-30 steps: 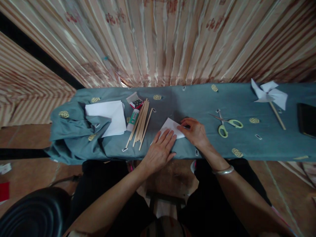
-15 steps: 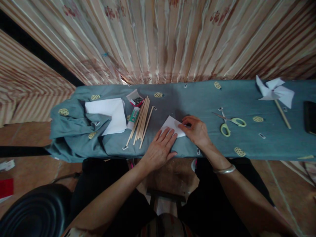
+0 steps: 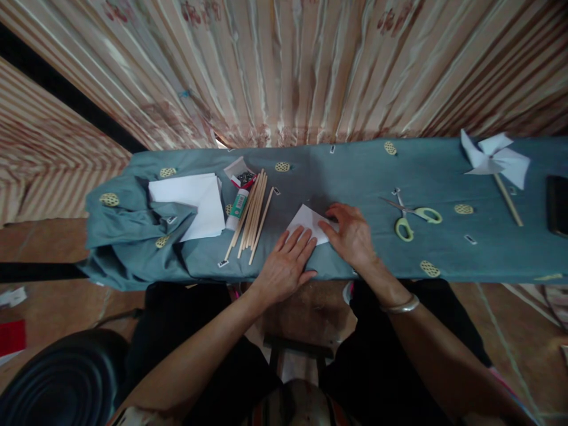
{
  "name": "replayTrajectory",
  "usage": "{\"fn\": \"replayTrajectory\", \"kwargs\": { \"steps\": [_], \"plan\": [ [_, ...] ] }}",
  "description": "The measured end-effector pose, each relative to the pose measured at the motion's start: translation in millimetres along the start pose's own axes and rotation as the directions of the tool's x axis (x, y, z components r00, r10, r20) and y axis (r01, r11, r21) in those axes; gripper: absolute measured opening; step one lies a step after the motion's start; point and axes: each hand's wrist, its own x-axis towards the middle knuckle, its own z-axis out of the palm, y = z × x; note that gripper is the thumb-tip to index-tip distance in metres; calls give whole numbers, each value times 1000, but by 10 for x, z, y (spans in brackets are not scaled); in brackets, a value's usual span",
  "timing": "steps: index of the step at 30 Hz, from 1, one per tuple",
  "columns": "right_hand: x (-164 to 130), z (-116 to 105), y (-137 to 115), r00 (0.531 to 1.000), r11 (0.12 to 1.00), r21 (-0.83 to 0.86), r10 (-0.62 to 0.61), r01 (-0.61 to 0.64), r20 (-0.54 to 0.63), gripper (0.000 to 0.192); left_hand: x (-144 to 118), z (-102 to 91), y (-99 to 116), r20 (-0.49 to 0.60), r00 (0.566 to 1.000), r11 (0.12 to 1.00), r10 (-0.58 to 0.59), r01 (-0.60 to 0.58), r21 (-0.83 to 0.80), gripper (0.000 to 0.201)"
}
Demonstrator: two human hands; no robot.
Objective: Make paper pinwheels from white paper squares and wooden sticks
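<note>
A small white piece of paper (image 3: pixel 307 216), folded by the look of it, lies on the cloth in front of me. My left hand (image 3: pixel 284 267) rests flat on its lower left part, fingers stretched out. At the paper's right corner is my right hand (image 3: pixel 352 236), thumb and curled fingers closed on the edge; the fingertips are partly hidden. Right of that hand lie scissors (image 3: pixel 410 214) with pale green handles, blades spread. Left of the paper are several thin wooden sticks (image 3: pixel 254 219) and a green-and-white glue stick (image 3: pixel 237 208).
An opened small box (image 3: pixel 242 176) of dark metal bits sits behind the glue stick. White paper sheets (image 3: pixel 206 207) lie at the left, partly under bunched cloth (image 3: pixel 133 236). A paper pinwheel (image 3: pixel 492 163) and a dark phone-like object (image 3: pixel 557 204) are at the right. A curtain (image 3: pixel 284 71) hangs behind.
My right hand has shifted slightly at the paper's corner, its thumb a little lower. The left hand stays flat on the paper. The whole view has moved slightly.
</note>
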Motion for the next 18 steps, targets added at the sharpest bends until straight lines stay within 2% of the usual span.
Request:
{"fn": "replayTrajectory", "kwargs": {
  "steps": [5, 11, 18],
  "plan": [
    [-146, -18, -101, 1000, 994, -110, -18, 19, 14, 45, -2, 8, -2, -4, 1000, 1000, 3, -3, -7, 69],
    [-314, -39, -189, 997, 984, -160, -74, 73, 4, 51, 3, 14, -1, -8, 1000, 1000, 8, -8, 14, 71],
    [-391, 57, -157, 1000, 985, -174, 5, 1, 31, 57, 15, 13, 2, 12, 1000, 999, -5, 4, 43, 72]
  ]
}}
